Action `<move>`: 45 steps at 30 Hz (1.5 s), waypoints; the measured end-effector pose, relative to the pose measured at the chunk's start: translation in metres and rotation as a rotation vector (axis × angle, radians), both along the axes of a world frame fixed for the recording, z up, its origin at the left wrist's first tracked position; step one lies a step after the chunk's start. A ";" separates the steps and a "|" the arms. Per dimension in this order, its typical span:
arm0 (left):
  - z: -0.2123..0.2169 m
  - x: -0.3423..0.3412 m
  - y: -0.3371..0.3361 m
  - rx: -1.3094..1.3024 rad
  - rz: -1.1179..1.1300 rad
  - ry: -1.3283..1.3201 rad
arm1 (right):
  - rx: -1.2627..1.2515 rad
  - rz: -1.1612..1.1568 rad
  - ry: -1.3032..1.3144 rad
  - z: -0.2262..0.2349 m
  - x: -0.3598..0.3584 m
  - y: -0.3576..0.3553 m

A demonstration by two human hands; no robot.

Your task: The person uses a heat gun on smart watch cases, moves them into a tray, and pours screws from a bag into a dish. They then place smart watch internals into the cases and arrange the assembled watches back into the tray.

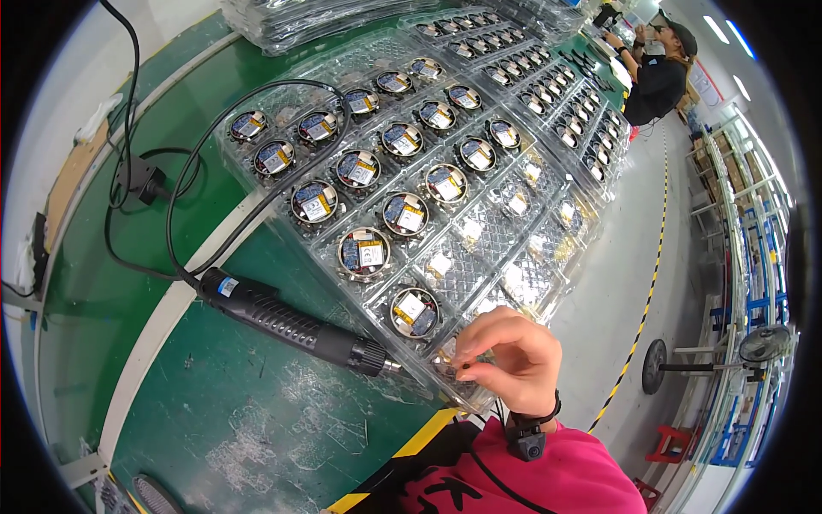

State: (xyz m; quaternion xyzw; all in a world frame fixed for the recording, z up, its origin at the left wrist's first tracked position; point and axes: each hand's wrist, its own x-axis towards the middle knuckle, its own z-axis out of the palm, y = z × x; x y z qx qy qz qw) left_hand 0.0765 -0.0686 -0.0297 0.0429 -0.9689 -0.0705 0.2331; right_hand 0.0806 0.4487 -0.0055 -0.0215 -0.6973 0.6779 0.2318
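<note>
My right hand (pixel 518 355) reaches in over the near corner of a clear plastic tray (pixel 467 274). Its thumb and forefinger are pinched together on a small dark piece (pixel 465 367), too tiny to name. Closest to it in the tray sits a round electronic unit (pixel 414 312) with a white-and-yellow battery and a blue board. Several like units, such as one round unit (pixel 364 254), fill the tray's farther pockets. A black electric screwdriver (pixel 291 321) lies beside the tray, its tip toward my hand. My left hand is out of view.
A black cable (pixel 175 227) loops from the screwdriver across the tray's corner. More filled trays (pixel 514 64) and stacked clear trays (pixel 282 26) stand farther back on the green table (pixel 248 411). Beyond are a person in black (pixel 658 86), a shelf rack (pixel 745 206) and a fan (pixel 765 344).
</note>
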 end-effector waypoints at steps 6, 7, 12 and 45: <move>0.003 0.000 0.005 0.006 0.004 -0.020 | -0.117 -0.038 0.053 -0.004 0.002 -0.003; 0.004 0.000 0.006 0.010 0.007 -0.024 | -0.164 -0.051 0.064 -0.004 0.002 -0.004; 0.000 0.001 0.000 -0.009 0.004 -0.023 | -0.159 -0.046 0.074 -0.006 0.002 -0.003; -0.001 0.002 -0.002 -0.007 -0.002 0.004 | 0.049 0.043 0.014 0.002 0.003 0.004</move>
